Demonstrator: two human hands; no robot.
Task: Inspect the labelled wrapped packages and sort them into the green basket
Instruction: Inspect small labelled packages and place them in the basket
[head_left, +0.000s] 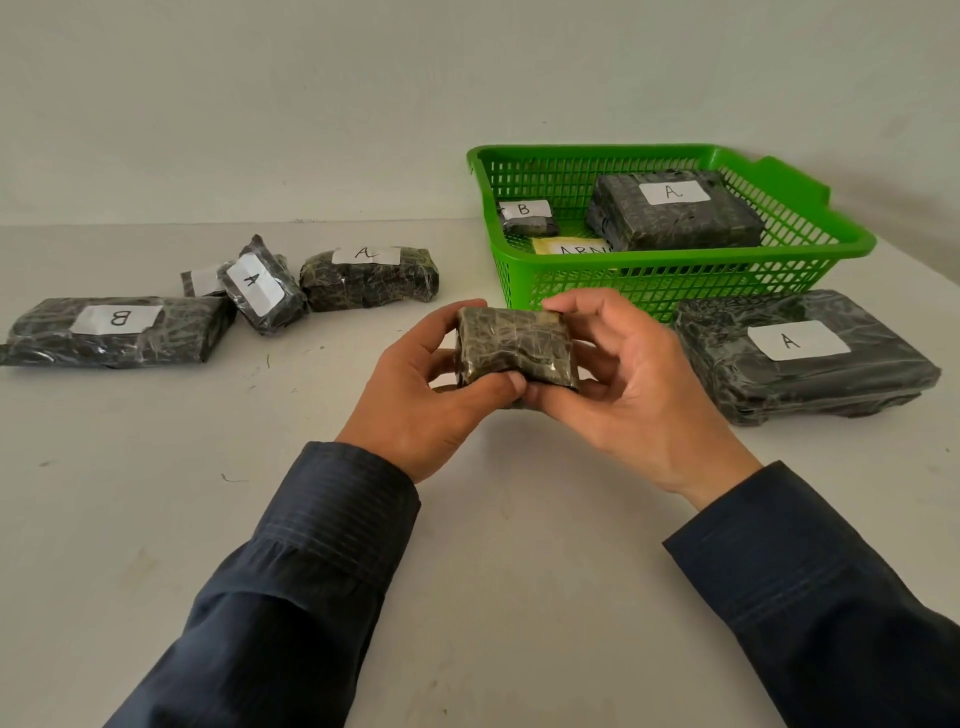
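Observation:
A small dark wrapped package (514, 345) is held above the table between my left hand (421, 405) and my right hand (628, 384); no label shows on its visible face. The green basket (810, 260) stands behind at the right and holds a large package marked A (675, 213), a small one marked B (524, 217) and a yellow-edged paper label (569, 246). On the table lie a long package marked B (114, 330), two marked A (260, 291) (371, 278), and a big flat package marked A (805, 358) at the right.
Another small wrapped piece (200, 281) with a white label lies partly hidden behind the tilted A package. The white table (156, 519) meets a plain white wall (260, 104) at the back. Dark sleeves cover both forearms.

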